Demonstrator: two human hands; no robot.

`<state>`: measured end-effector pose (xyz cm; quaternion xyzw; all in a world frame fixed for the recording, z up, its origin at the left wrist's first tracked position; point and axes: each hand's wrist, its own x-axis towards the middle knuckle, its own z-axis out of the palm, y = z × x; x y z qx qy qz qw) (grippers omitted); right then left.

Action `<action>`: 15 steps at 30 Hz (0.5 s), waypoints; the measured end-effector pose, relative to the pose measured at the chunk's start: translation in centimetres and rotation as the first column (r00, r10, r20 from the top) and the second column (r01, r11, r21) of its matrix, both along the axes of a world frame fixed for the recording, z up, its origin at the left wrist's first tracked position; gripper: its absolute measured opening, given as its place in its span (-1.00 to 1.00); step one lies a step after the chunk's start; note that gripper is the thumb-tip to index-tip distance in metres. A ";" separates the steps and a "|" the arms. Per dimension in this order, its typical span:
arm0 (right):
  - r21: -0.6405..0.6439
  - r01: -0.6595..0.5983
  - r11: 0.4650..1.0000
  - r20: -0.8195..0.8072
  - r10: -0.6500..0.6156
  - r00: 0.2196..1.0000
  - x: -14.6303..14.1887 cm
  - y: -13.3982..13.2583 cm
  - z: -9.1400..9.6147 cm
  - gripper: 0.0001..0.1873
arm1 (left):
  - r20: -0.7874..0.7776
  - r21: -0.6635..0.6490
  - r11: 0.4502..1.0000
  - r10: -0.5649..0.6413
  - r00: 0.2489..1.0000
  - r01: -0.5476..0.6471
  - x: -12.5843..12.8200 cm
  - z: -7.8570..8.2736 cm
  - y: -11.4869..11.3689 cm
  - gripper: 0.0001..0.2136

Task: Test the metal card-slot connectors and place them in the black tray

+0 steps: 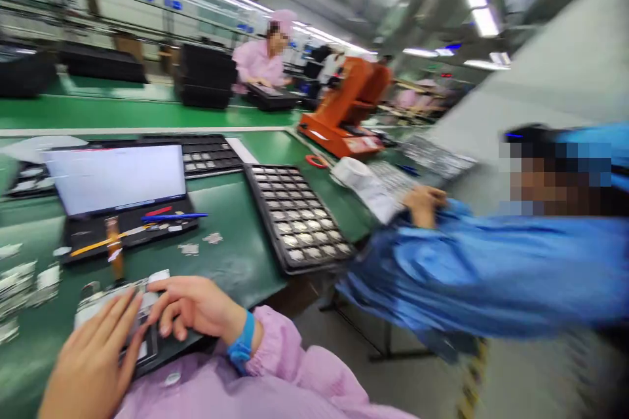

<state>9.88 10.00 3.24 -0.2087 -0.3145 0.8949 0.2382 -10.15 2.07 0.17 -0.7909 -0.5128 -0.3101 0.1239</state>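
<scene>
Your left hand (95,347) and right hand (199,306) touch a flat device (91,314); I can't tell if either grips. At right, a black tray (317,264) holds rows of pale pieces (305,237).

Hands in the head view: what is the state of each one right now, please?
Left hand: open, laid across the flat gray-and-black workpiece.
Right hand: half-curled at its edge; whether it grips cannot be told.

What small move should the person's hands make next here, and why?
Probably a light press with the right hand, the left hand steadying the flat device: the left lies across it with fingers extended, while the right's index finger reaches its far end. Blur hides finer detail.
</scene>
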 end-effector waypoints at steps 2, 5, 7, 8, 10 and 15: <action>0.021 0.062 0.998 0.025 -0.062 0.998 0.2 0.0 0.8 -0.53 | -0.127 -0.028 0.996 0.076 0.989 -0.080 1.2 1.5 -0.3 -0.60; 0.034 0.055 0.998 0.066 -0.057 0.996 0.3 0.7 1.3 -0.50 | -0.174 -0.088 0.980 0.160 0.972 -0.177 2.1 2.4 0.1 -0.63; 0.050 0.041 0.998 0.090 -0.046 0.995 0.3 0.8 1.3 -0.51 | -0.153 -0.112 0.974 0.179 0.972 -0.197 2.3 2.5 0.1 -0.63; 0.059 0.041 0.997 0.101 -0.046 0.994 0.3 0.8 1.3 -0.51 | -0.136 -0.124 0.973 0.179 0.974 -0.196 2.3 2.5 0.0 -0.63; 0.065 0.044 0.997 0.122 -0.052 0.991 0.3 0.6 1.3 -0.50 | -0.096 -0.150 0.971 0.173 0.980 -0.186 2.4 2.4 -0.2 -0.62; 0.066 0.044 0.997 0.150 -0.054 0.987 0.3 0.6 1.1 -0.53 | -0.019 -0.208 0.962 0.175 0.984 -0.175 2.5 2.6 -0.3 -0.63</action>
